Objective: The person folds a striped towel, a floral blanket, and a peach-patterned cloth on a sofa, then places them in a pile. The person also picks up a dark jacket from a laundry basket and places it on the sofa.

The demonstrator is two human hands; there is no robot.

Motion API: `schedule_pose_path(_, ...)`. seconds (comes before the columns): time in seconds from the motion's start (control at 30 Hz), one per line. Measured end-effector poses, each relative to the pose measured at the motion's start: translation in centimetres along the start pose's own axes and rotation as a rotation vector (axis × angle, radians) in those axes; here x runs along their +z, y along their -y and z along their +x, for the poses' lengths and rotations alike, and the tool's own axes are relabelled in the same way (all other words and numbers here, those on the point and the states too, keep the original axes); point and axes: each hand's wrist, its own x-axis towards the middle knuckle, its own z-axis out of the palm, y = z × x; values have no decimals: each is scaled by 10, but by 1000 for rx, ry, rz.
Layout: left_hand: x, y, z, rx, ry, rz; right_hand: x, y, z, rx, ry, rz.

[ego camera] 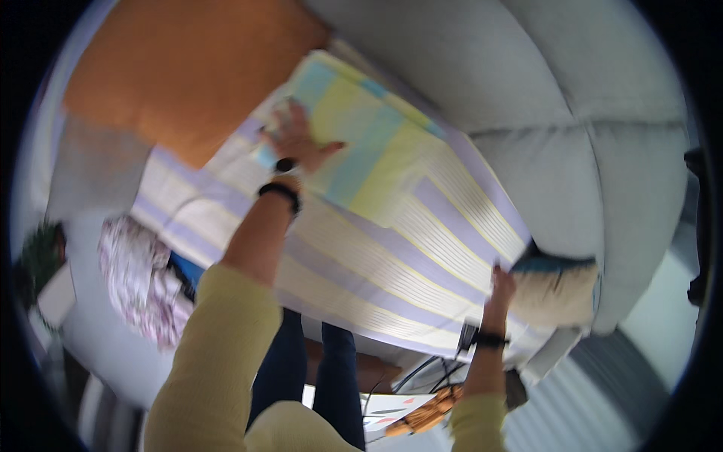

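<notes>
My left hand [296, 135] lies with fingers spread on a folded cloth [367, 147] with yellow and light blue stripes. This cloth rests on a larger sheet [361, 268] striped in purple, white and yellow, which is spread over the sofa seat. Over at the right end of the sheet is my right hand [501, 288], next to a beige cushion [556, 294]. Its fingers look bent and blurred, and I cannot tell whether they grip the sheet's edge.
An orange cushion [209, 73] sits beyond my left hand. Grey sofa backrests [542, 175] run along the far right side. Crumpled pinkish fabric [141, 279] lies at the left. Below the sheet are dark cables [421, 376] and an orange-brown item [432, 412] near the floor.
</notes>
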Motion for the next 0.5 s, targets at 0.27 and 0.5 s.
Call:
schedule_pose_path(0.27, -6, 72, -53, 349, -90, -471, -36, -85, -224, 123, 348, -34)
schedule_pose_path(0.5, 99, 260, -319, 266, -40, -848, 44, -85, -329, -91, 970, -355)
